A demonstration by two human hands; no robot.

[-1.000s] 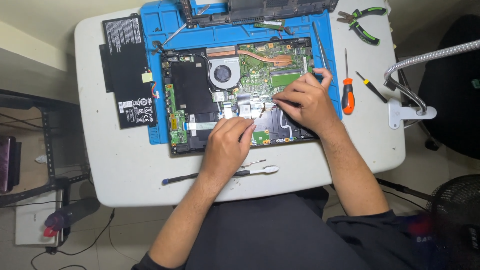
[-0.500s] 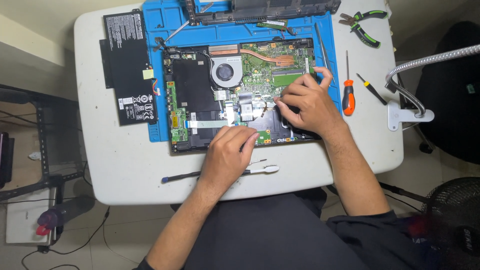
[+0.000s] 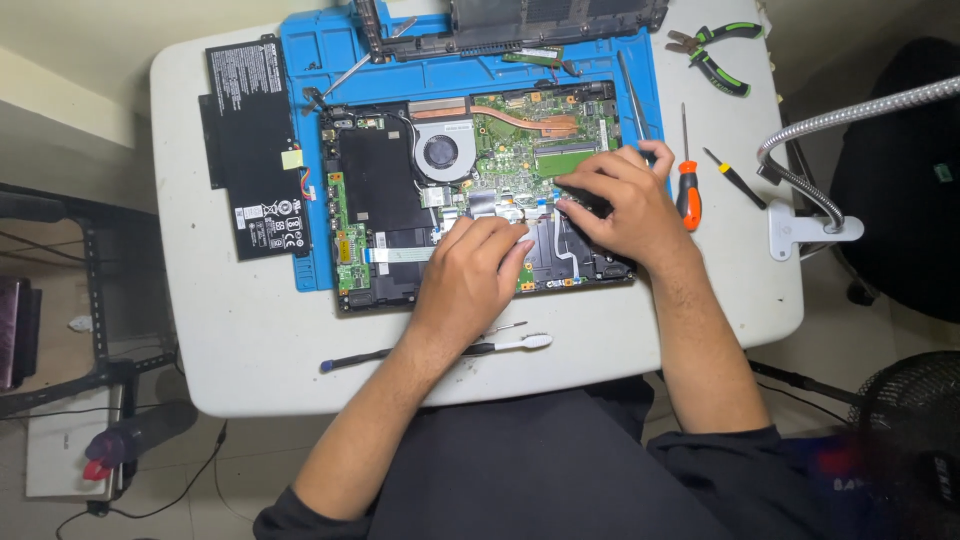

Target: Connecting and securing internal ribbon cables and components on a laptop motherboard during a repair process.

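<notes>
laptop [image 3: 400,200]: 1 | battery [image 3: 255,145]: 1 | pliers [image 3: 715,55]: 1 | orange screwdriver [image 3: 688,190]: 1 | hands: 2

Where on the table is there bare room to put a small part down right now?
Bare white table lies below the black battery, left of the left hand. A smaller patch lies below the orange screwdriver, right of the right hand. The opened laptop and blue mat are crowded.

Hidden beneath the left hand [image 3: 470,285] and right hand [image 3: 625,205]: part of the opened laptop [image 3: 400,200] (fingertip contact unreadable). Cut off at the top edge: the dark cover [image 3: 540,22].
</notes>
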